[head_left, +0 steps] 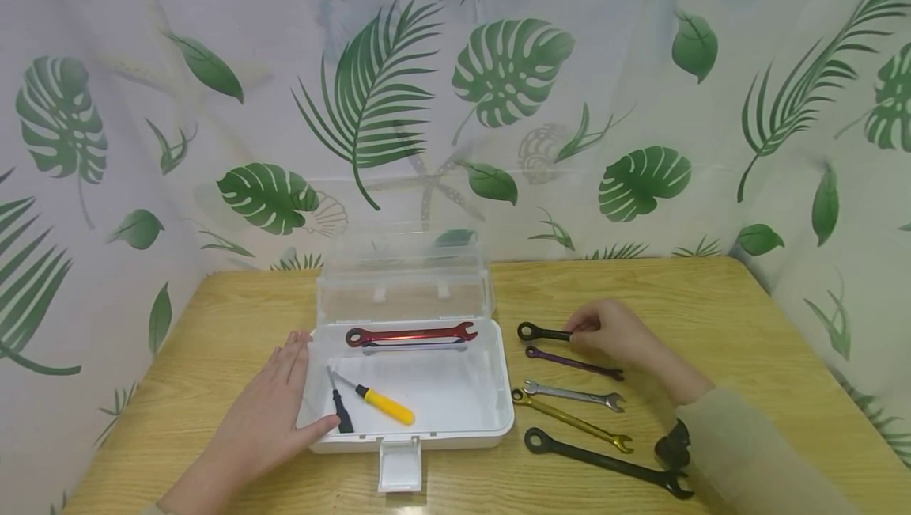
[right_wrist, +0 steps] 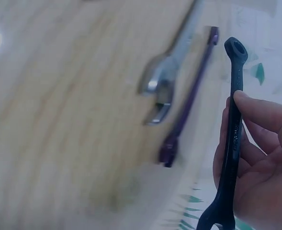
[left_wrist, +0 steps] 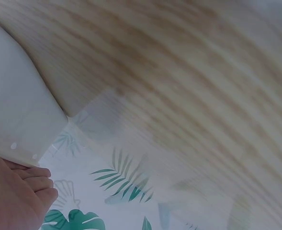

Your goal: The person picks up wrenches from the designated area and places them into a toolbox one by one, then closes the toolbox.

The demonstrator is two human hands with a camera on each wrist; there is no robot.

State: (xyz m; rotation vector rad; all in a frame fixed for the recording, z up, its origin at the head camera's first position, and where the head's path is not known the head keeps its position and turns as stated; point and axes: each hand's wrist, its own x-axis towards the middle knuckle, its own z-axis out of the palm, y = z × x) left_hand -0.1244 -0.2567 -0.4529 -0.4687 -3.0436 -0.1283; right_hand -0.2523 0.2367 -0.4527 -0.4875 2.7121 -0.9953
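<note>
One black wrench (head_left: 544, 333) pinched between thumb and fingers of the right hand (head_left: 615, 333), near a purple wrench (head_left: 573, 363) on the table (head_left: 555, 282), left hand (head_left: 266, 404) straight-fingered at the left side of an open white toolbox (head_left: 455, 388), red wrench (head_left: 413, 335) inside

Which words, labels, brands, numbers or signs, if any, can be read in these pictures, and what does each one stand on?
No text can be read in any view.
Black wrench in the right hand: faint lettering-like marks along the shaft, too blurred to read.
Red wrench: any marking is too small to read.
White toolbox: no lettering shows.
</note>
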